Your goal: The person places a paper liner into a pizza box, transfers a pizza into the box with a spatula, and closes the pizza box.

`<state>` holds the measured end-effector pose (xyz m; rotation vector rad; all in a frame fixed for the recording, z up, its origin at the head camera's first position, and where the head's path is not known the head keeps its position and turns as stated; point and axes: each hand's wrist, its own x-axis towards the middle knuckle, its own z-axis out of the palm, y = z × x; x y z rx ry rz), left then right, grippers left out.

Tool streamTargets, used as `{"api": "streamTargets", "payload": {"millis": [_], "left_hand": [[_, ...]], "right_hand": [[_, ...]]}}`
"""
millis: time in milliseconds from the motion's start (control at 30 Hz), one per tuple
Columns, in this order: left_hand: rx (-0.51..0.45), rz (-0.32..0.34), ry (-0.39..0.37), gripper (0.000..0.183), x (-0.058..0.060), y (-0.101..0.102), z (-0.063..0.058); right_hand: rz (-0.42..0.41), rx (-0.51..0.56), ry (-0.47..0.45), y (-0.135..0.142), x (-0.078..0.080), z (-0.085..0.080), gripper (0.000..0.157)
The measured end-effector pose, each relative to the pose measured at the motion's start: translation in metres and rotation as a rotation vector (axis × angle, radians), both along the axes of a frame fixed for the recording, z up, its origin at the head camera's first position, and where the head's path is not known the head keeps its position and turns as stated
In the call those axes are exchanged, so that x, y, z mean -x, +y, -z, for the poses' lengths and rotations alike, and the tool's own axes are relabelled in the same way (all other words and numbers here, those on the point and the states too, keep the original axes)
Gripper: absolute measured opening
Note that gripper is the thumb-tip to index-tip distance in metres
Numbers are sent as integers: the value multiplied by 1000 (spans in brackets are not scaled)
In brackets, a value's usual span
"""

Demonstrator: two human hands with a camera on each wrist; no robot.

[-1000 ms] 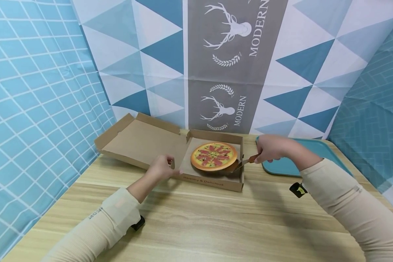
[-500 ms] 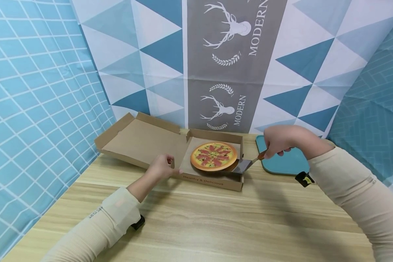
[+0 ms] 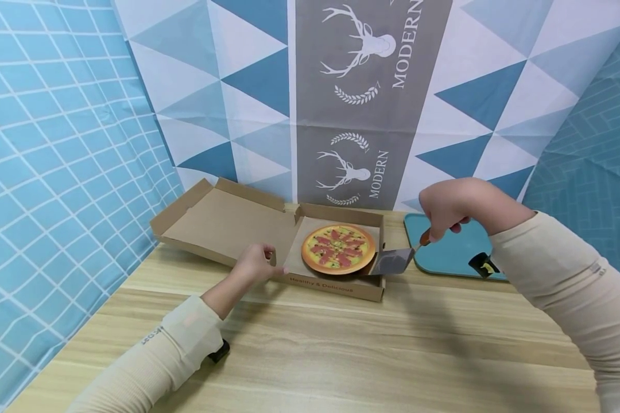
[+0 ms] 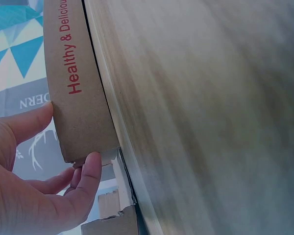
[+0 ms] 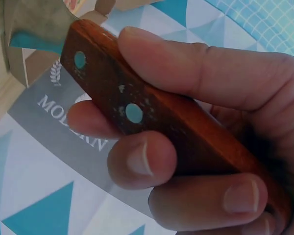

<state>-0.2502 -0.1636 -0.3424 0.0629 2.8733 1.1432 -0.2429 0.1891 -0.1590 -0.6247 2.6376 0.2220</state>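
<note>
A pizza (image 3: 338, 249) lies in the base of an open cardboard pizza box (image 3: 364, 291), on a liner sheet. My left hand (image 3: 253, 264) holds the front left corner of the base; in the left wrist view the thumb touches the top edge of the front wall (image 4: 83, 117) and the fingertips meet its end. With curled fingers my right hand (image 3: 452, 206) grips a spatula (image 3: 394, 261) by its wooden handle (image 5: 157, 107). The tilted metal blade crosses the box's right wall, its front end close to the pizza's right edge. Whether the blade touches the pizza I cannot tell.
The box lid (image 3: 232, 223) lies folded back to the left. A teal tray (image 3: 452, 258) sits on the right behind my right forearm. All stand on a wooden table (image 3: 310, 350), with patterned cloth walls behind and at the sides.
My right hand has moved right and up, drawing the spatula's blade out from under the pizza. The pizza stays in the box. My left hand keeps its place at the corner.
</note>
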Motion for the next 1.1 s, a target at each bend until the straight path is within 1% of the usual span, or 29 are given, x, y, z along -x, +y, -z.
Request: {"api": "streamTargets", "payload": {"millis": [300,533,700,800,933,1033,1100], "left_hand": [[-6,6,3,67,0,1,0],[-5,7,-5,67,-1,1,0],[-7,7,-5,69,-1,0,0],[-9,8,0,69,-1,0,0],[-9,14,13,67,-1,0,1],[-11,14,18,64,-2,1,1],[-15,12,19,61,-2,1,1]], "right_hand": [[12,-68,27,0,-5,-9,21],[9,-124,57,-1,-9,-22,19],[25,-146,79,6,-14,-29,17],[36,-137,80,14,-15,-32,18],[35,-71,45,29,-18,-32,21],[20,-30,36,40,-19,-29,20],[3,-7,52,48,-20,-26,20]]}}
